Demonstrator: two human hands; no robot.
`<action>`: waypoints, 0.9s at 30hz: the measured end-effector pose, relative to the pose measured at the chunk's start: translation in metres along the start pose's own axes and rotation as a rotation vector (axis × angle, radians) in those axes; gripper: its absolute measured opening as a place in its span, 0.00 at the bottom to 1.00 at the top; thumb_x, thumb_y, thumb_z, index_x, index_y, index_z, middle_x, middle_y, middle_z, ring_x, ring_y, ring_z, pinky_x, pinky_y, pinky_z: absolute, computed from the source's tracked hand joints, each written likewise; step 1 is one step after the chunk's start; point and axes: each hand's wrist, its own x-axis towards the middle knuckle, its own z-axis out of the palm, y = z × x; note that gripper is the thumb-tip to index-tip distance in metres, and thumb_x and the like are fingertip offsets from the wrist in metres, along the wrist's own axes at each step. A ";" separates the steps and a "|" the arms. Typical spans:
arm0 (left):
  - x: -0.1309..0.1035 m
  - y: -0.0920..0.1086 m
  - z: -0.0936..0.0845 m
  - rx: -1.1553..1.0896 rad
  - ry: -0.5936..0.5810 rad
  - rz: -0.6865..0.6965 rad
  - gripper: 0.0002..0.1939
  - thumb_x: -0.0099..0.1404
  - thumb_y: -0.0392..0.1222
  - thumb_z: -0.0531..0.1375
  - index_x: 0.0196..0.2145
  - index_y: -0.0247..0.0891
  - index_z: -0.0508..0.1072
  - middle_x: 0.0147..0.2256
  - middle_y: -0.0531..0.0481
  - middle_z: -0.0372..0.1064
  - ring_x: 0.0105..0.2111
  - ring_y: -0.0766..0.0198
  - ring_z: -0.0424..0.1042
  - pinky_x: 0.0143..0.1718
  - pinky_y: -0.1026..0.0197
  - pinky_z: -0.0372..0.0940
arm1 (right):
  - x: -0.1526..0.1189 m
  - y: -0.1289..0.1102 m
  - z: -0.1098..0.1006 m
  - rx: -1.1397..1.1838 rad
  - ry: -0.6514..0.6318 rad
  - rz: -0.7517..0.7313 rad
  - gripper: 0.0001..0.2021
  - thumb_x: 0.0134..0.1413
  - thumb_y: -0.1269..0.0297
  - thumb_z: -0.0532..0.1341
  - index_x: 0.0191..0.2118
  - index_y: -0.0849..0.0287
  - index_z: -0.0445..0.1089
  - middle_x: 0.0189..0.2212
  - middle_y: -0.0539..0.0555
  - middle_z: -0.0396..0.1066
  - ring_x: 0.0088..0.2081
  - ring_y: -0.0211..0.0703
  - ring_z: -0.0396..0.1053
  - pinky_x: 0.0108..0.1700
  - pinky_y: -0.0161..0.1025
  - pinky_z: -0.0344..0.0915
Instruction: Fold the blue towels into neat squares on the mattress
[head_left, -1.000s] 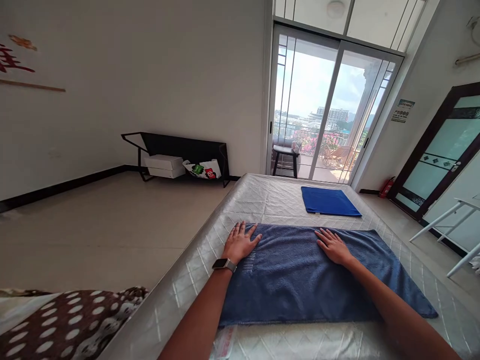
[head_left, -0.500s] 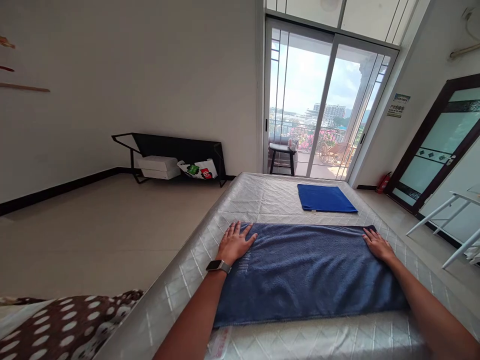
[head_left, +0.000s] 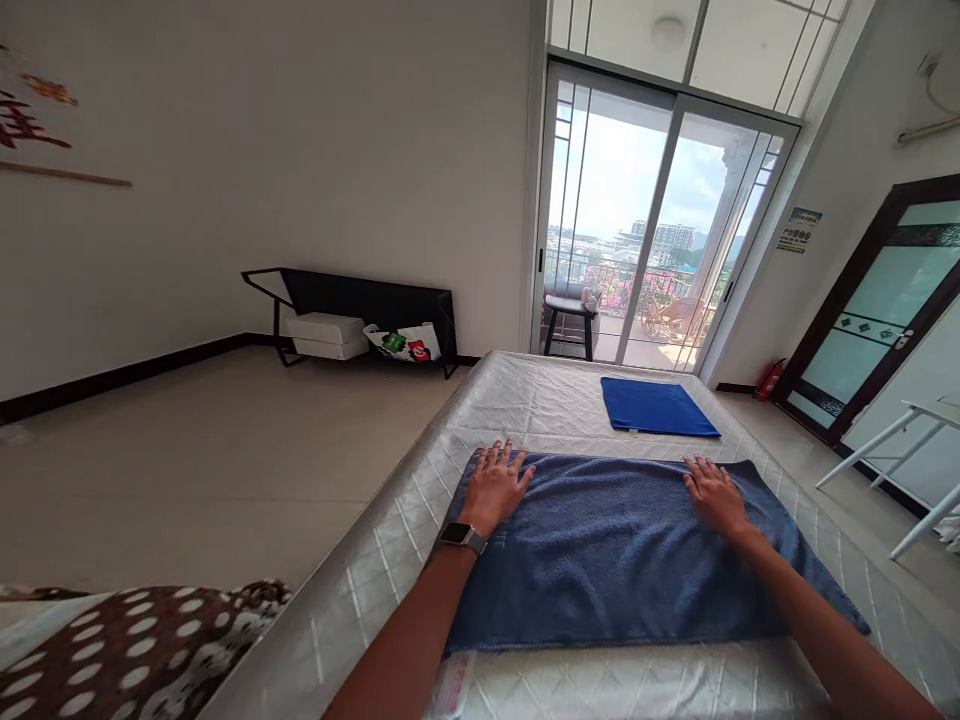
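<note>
Dark blue and softly rippled, the cloth [head_left: 600, 560] lies spread under left hand [head_left: 495, 490] and right hand [head_left: 718, 497], each grip released.

The left hand [head_left: 495, 490] and right hand [head_left: 716, 495] each cover a patch of the dark blue towel [head_left: 600, 560], their palms out of sight. The right forearm [head_left: 840, 635] hides some of its near edge. Left of the towel, the picture's edge cuts off the polka-dot blanket [head_left: 127, 640] and, farther off, the wall hanging [head_left: 30, 115]; right of it, the white table [head_left: 941, 410] is cut off. Beyond it, the print on the wall notice [head_left: 799, 230] and the item [head_left: 588, 298] at the stool [head_left: 566, 305] are too small to make out.
</note>
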 end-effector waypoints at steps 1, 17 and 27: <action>-0.001 0.006 0.001 -0.023 0.015 0.034 0.29 0.75 0.55 0.46 0.65 0.43 0.67 0.69 0.44 0.58 0.69 0.48 0.55 0.70 0.44 0.48 | 0.000 -0.023 -0.003 0.053 -0.024 -0.079 0.28 0.72 0.57 0.41 0.72 0.53 0.54 0.71 0.56 0.55 0.72 0.50 0.49 0.70 0.53 0.48; -0.007 0.025 0.011 -0.158 -0.203 0.065 0.34 0.73 0.65 0.43 0.70 0.52 0.57 0.72 0.50 0.49 0.72 0.48 0.45 0.71 0.40 0.39 | 0.003 -0.088 -0.008 0.266 -0.287 -0.244 0.30 0.71 0.45 0.39 0.74 0.44 0.47 0.74 0.47 0.43 0.74 0.46 0.37 0.73 0.53 0.37; -0.005 0.023 0.003 -0.154 -0.237 0.051 0.33 0.73 0.64 0.44 0.70 0.52 0.58 0.72 0.50 0.50 0.72 0.49 0.46 0.70 0.41 0.43 | 0.003 0.083 0.022 0.095 -0.242 0.260 0.30 0.71 0.53 0.37 0.74 0.50 0.48 0.74 0.52 0.47 0.73 0.49 0.45 0.71 0.55 0.48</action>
